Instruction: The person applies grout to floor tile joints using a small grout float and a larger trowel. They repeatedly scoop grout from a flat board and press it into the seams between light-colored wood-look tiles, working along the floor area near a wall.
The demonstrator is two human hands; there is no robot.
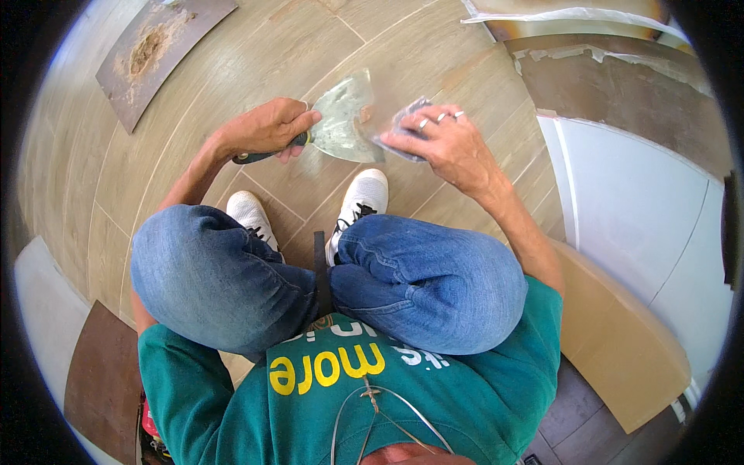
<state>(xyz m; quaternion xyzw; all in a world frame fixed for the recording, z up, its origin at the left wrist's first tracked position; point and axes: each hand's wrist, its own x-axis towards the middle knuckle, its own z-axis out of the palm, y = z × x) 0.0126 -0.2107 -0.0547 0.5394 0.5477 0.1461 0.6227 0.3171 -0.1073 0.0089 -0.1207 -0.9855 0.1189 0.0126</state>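
Note:
I am crouched over a wood-look tile floor (256, 54). My left hand (267, 128) grips the dark green handle of a wide putty knife (341, 120), its broad metal blade smeared with pale residue and pointing to the right. My right hand (442, 139), with rings on its fingers, presses a small grey rag (403, 128) against the blade's right edge. Both hands hover above the floor, just beyond my white shoes (364, 198).
A brown board (159, 50) with a patch of dried adhesive lies at the upper left. A white panel (635, 209) and a tan board (620, 341) stand to the right. Torn brown sheeting (620, 85) covers the upper right. Dark tiles (101, 380) lie at the lower left.

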